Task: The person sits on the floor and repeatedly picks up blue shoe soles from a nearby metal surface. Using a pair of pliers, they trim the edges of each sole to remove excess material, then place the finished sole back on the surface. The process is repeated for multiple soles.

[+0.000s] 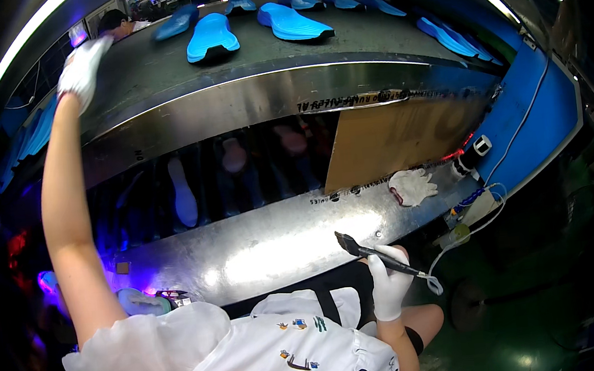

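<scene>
Your right hand (389,277), gloved in white, is closed around a dark brush (379,255) just above the shiny metal ledge (274,241); keep the bristles tilted down and clear of that surface. Beyond it, pale soles (183,193) sit in the dark lower channel. Farthest off, your left hand (82,67) reaches, fingers loose and gripping nothing, onto the upper belt (150,67) where blue soles (211,36) lie.

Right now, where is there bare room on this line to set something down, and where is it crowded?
Bare room: the shiny metal ledge between the brush in the right hand and the purple-lit left end, and the near strip of the upper belt in front of the blue soles. Crowded: the belt's far side and right edge, and the ledge's right end by the loose glove.
</scene>
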